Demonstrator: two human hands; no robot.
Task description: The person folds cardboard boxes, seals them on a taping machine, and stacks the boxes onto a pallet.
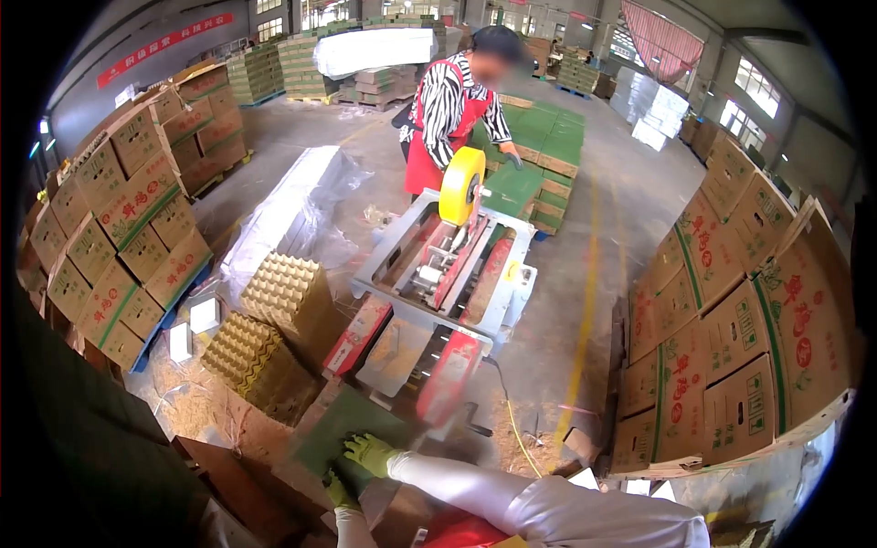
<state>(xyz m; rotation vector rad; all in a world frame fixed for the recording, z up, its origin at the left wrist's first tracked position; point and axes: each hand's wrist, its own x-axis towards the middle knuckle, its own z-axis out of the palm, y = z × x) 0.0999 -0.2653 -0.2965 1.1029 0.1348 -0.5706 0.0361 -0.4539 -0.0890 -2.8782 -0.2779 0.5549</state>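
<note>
Head cam: green box (pixel 352 422), flat-topped, smooth, low at the near end of the metal machine (pixel 512 297), just short of its red side belts (pixel 449 365). R hand (pixel 370 454), in a yellow-green knit-type glove, lies on the box top w/ fingers spread, open, not gripping. L hand (pixel 341 490), same glove, touches the box nearer the wearer; finger closure unclear, can't tell if it grips. Machine = grey frame, open centre w/ metal rollers; round yellow tape roll (pixel 462 186) stands upright on its far part. L of it: bumpy molded-pulp egg trays (pixel 283 288) in two stacks, plus a long white bundle (pixel 288 205) in crinkly clear plastic. Beyond: co-worker (pixel 457 114) in striped top + red apron, gloved hand by stacked green cartons (pixel 548 137). Brown corrugated cartons w/ red print piled both sides, L pile (pixel 119 215) + R pile (pixel 731 329).
</note>
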